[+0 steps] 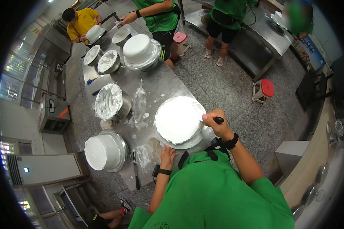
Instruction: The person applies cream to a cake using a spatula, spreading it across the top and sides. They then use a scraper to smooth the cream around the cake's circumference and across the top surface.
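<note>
A round cake coated in white cream (178, 119) stands on a metal turntable (183, 145) at the near end of the steel table. In my right hand (219, 124) is a spatula with a black handle (218, 120), its blade side against the right edge of the cake and largely hidden. My left hand (167, 157) is open, fingertips right at the near rim of the turntable. To its left, a black-handled palette knife (136, 170) lies on the table.
Left of the cake are a cream-filled metal bowl (110, 102) and another white cake (101, 150) on a stand. Cream smears the steel table (168, 82). Farther along are more bowls and a tall cake (137, 49). Several people work around; a red-topped stool (264, 87) stands right.
</note>
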Demonstrator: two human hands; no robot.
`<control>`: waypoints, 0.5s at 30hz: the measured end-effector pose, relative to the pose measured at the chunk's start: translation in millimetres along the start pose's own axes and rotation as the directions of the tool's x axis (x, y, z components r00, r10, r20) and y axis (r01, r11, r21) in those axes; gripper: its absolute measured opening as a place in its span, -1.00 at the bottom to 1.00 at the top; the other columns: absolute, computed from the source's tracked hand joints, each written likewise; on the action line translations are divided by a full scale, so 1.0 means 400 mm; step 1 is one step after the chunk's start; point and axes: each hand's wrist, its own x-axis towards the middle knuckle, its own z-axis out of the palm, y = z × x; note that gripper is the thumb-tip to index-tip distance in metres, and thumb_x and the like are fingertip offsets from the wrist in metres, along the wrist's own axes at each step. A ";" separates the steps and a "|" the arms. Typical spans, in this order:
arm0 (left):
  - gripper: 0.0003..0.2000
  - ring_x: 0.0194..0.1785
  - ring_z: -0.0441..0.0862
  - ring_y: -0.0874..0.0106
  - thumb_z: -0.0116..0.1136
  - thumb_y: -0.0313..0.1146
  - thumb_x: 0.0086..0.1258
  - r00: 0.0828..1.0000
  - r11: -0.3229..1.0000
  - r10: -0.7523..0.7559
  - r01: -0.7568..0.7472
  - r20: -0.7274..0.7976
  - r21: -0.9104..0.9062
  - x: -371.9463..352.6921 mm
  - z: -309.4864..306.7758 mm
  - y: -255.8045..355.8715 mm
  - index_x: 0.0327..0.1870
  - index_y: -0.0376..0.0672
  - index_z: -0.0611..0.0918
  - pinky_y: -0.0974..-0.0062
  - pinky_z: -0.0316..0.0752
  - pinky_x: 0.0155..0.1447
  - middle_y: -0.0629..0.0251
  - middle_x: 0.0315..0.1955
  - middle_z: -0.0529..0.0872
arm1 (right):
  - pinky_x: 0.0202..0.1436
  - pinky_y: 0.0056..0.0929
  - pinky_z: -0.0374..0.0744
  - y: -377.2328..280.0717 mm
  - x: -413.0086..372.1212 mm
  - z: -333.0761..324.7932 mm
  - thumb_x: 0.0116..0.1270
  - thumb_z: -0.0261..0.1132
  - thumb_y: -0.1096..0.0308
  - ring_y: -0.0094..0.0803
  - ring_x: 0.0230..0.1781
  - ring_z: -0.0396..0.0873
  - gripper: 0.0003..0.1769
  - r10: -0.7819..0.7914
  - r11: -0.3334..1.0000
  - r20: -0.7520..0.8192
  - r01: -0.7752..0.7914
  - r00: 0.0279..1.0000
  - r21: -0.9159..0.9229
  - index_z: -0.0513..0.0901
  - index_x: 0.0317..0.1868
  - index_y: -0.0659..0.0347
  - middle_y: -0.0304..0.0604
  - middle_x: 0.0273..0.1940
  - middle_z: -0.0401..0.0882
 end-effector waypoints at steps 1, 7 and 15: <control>-0.74 -0.11 0.65 0.47 0.02 -0.19 0.59 1.000 1.000 0.014 -0.014 -0.010 0.021 0.005 -0.001 0.006 0.14 -0.10 0.50 0.42 0.61 -0.11 0.40 -0.10 0.67 | -0.62 -0.41 0.04 -0.002 -0.001 0.001 0.44 0.23 0.32 -0.61 -0.72 0.02 -0.44 -0.012 1.000 -0.009 0.012 1.000 0.004 0.21 -0.71 0.21 -0.35 -0.73 0.05; -0.73 -0.16 0.66 0.49 0.01 -0.19 0.59 1.000 0.998 -0.001 0.001 0.008 0.061 0.015 -0.021 0.020 0.16 -0.09 0.50 0.45 0.63 -0.16 0.36 -0.10 0.69 | -0.62 -0.41 0.04 -0.002 -0.012 0.011 0.44 0.23 0.32 -0.62 -0.72 0.03 -0.45 0.005 1.000 -0.048 -0.005 0.999 0.009 0.22 -0.71 0.22 -0.35 -0.73 0.05; -0.76 -0.20 0.69 0.46 0.02 -0.22 0.58 1.000 0.999 -0.005 0.006 -0.029 0.040 0.005 -0.005 0.013 0.13 -0.09 0.51 0.44 0.67 -0.18 0.34 -0.15 0.69 | -0.66 -0.41 0.12 -0.015 -0.011 0.011 0.41 0.21 0.30 -0.55 -0.79 0.16 -0.47 0.012 0.997 -0.009 -0.013 1.000 -0.072 0.30 -0.74 0.24 -0.29 -0.78 0.24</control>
